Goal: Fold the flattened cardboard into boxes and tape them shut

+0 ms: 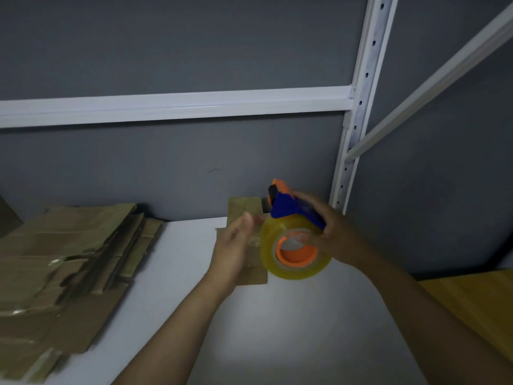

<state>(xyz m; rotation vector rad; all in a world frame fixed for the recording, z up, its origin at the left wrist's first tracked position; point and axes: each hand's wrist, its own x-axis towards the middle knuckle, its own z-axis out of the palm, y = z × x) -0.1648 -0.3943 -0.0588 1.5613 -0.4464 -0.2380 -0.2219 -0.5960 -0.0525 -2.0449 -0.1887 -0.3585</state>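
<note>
White and smooth, the surface [277, 329] carries one ragged stack of flattened cardboard [69, 259] at its left and one separate brown cardboard piece [238, 209] by the grey wall [166, 51], partly under two hands. The right hand [330, 229] grips one blue-and-orange tape dispenser [291, 209] with a round, glossy yellowish roll [299, 273] above that piece; the blurred left hand [236, 248] reaches the roll's edge, its grasp impossible to tell.

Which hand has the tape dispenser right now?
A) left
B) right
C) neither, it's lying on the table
B: the right hand grips the blue-and-orange tape dispenser above the table, while the left hand is beside the roll, its fingers blurred.
</note>
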